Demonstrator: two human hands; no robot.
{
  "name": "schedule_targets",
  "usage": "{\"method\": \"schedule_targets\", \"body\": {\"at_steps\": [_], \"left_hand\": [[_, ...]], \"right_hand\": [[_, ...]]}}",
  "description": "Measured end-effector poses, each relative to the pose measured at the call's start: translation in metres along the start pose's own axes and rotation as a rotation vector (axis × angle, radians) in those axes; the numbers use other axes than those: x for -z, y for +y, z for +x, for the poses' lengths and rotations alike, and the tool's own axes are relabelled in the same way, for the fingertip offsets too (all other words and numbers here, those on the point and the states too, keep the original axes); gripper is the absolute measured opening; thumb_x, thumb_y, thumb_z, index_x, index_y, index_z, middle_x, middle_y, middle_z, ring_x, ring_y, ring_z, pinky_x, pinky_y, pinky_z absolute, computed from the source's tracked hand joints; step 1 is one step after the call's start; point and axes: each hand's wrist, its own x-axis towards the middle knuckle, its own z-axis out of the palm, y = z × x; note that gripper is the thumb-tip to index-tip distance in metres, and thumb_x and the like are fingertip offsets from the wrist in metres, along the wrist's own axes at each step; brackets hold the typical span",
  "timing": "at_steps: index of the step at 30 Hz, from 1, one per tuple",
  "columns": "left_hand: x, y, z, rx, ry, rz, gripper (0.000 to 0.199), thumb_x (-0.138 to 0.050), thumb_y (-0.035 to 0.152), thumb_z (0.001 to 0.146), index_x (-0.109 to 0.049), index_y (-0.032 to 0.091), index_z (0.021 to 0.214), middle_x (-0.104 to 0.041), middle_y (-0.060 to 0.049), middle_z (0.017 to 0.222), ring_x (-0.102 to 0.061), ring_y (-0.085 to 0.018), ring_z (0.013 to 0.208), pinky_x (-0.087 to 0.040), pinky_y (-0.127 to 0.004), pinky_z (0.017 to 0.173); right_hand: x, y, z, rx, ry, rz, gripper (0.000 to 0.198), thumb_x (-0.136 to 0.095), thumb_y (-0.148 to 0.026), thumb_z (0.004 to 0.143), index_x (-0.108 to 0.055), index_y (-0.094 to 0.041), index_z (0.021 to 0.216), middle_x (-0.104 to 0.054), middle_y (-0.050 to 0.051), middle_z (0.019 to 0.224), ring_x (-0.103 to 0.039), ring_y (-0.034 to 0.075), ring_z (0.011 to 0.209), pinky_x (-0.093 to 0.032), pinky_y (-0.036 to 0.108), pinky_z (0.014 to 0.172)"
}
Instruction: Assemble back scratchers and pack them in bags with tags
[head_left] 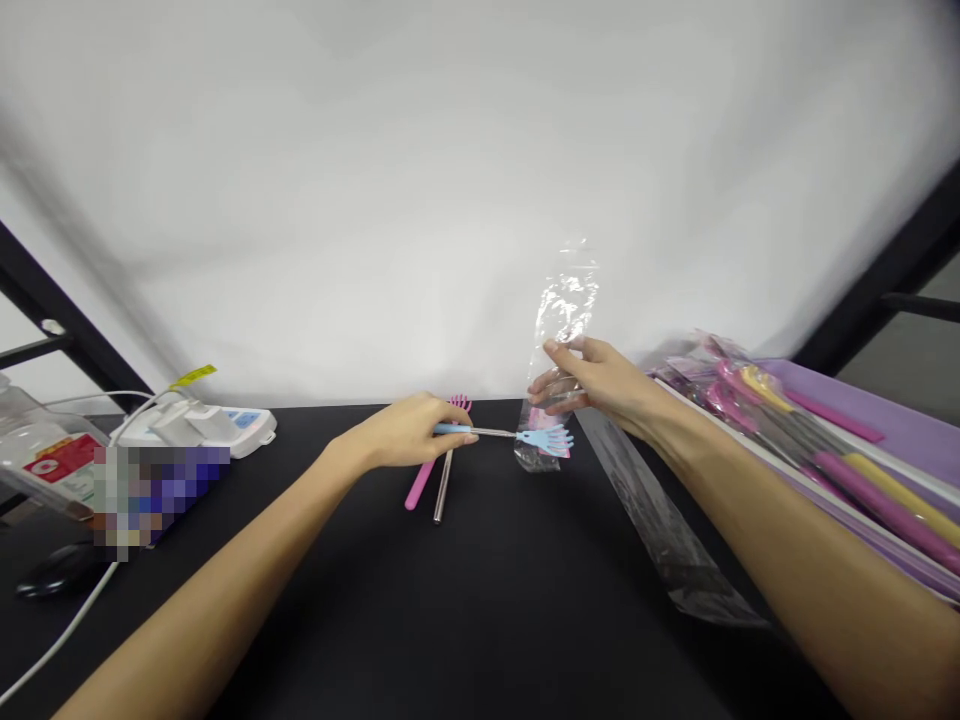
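Observation:
My left hand [405, 430] is closed round the blue handle of a back scratcher [546, 439]. Its thin metal shaft points right, and the claw-shaped blue head lies in front of the lower part of a clear plastic bag [566, 305]. That bag stands upright, with a pink label near its bottom, and my right hand [604, 385] grips it at mid-height, fingers partly behind the film. Below my left hand, a pink back scratcher [420, 487] and a metal rod [442, 490] lie on the black table [360, 620]; the hand covers part of both.
A purple bin [892, 415] at the right holds several bagged pink and yellow back scratchers. An empty-looking clear sleeve [649, 510] lies beside my right forearm. At the left are a white power strip [251, 430], cables, a plastic container [52, 450] and a black mouse [64, 570].

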Motion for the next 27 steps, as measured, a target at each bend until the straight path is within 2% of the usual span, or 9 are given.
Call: {"method": "schedule_targets", "body": {"at_steps": [3, 6, 9, 11, 15, 20, 24, 27], "left_hand": [[0.002, -0.005, -0.001, 0.02, 0.055, 0.044, 0.037, -0.044, 0.043, 0.096, -0.071, 0.018, 0.099, -0.069, -0.005, 0.079, -0.057, -0.014, 0.066, -0.039, -0.025, 0.063], [0.004, -0.008, -0.002, 0.024, 0.07, 0.074, 0.036, -0.044, 0.043, 0.096, -0.07, 0.019, 0.096, -0.068, -0.004, 0.078, -0.056, -0.014, 0.064, -0.038, -0.025, 0.061], [0.006, -0.01, -0.004, 0.026, 0.056, 0.094, 0.034, -0.047, 0.043, 0.094, -0.07, 0.019, 0.09, -0.066, -0.002, 0.073, -0.051, -0.012, 0.059, -0.035, -0.025, 0.057], [0.009, -0.011, -0.005, 0.021, 0.043, 0.096, 0.032, -0.048, 0.042, 0.094, -0.07, 0.019, 0.088, -0.065, -0.001, 0.07, -0.049, -0.011, 0.056, -0.034, -0.024, 0.056], [0.016, -0.012, -0.008, 0.013, 0.056, 0.072, 0.033, -0.047, 0.04, 0.093, -0.071, 0.018, 0.088, -0.067, -0.002, 0.072, -0.05, -0.011, 0.058, -0.034, -0.024, 0.058], [0.021, -0.014, -0.01, 0.022, 0.038, 0.062, 0.037, -0.047, 0.044, 0.092, -0.073, 0.018, 0.093, -0.07, -0.004, 0.075, -0.054, -0.012, 0.062, -0.037, -0.024, 0.06], [0.021, -0.015, -0.01, 0.022, 0.038, 0.069, 0.039, -0.047, 0.045, 0.092, -0.073, 0.017, 0.094, -0.071, -0.005, 0.077, -0.056, -0.013, 0.063, -0.038, -0.025, 0.061], [0.02, -0.015, -0.01, 0.024, 0.035, 0.091, 0.039, -0.045, 0.045, 0.093, -0.073, 0.017, 0.094, -0.071, -0.005, 0.077, -0.056, -0.013, 0.063, -0.038, -0.025, 0.062]], "right_hand": [[0.008, 0.003, 0.0, -0.022, -0.194, -0.06, 0.033, -0.082, -0.035, 0.07, -0.061, -0.02, 0.091, -0.075, 0.008, 0.09, -0.072, 0.023, 0.091, -0.056, 0.039, 0.091], [0.015, 0.008, 0.003, -0.008, -0.287, -0.197, 0.031, -0.085, -0.031, 0.063, -0.067, -0.017, 0.083, -0.076, 0.009, 0.098, -0.069, 0.025, 0.101, -0.051, 0.04, 0.099], [0.016, 0.011, 0.005, 0.058, -0.249, -0.156, 0.03, -0.081, -0.037, 0.069, -0.061, -0.018, 0.081, -0.076, 0.009, 0.102, -0.068, 0.026, 0.106, -0.05, 0.042, 0.099], [0.013, 0.013, 0.005, 0.084, -0.206, -0.069, 0.031, -0.078, -0.039, 0.075, -0.055, -0.02, 0.085, -0.077, 0.009, 0.098, -0.069, 0.025, 0.104, -0.052, 0.044, 0.096], [0.01, 0.013, 0.006, 0.06, -0.118, 0.011, 0.036, -0.079, -0.037, 0.076, -0.059, -0.019, 0.1, -0.076, 0.012, 0.093, -0.072, 0.026, 0.094, -0.059, 0.044, 0.086], [0.009, 0.012, 0.009, 0.039, 0.062, 0.014, 0.022, -0.075, -0.034, 0.081, -0.064, -0.015, 0.086, -0.076, 0.013, 0.089, -0.074, 0.024, 0.086, -0.063, 0.038, 0.078], [0.01, 0.012, 0.009, 0.053, 0.092, 0.021, 0.028, -0.073, -0.042, 0.082, -0.064, -0.016, 0.081, -0.075, 0.011, 0.084, -0.074, 0.024, 0.084, -0.063, 0.038, 0.075], [0.011, 0.013, 0.01, 0.069, 0.056, 0.023, 0.034, -0.075, -0.048, 0.078, -0.064, -0.016, 0.079, -0.074, 0.011, 0.083, -0.073, 0.025, 0.084, -0.064, 0.038, 0.073]]}}
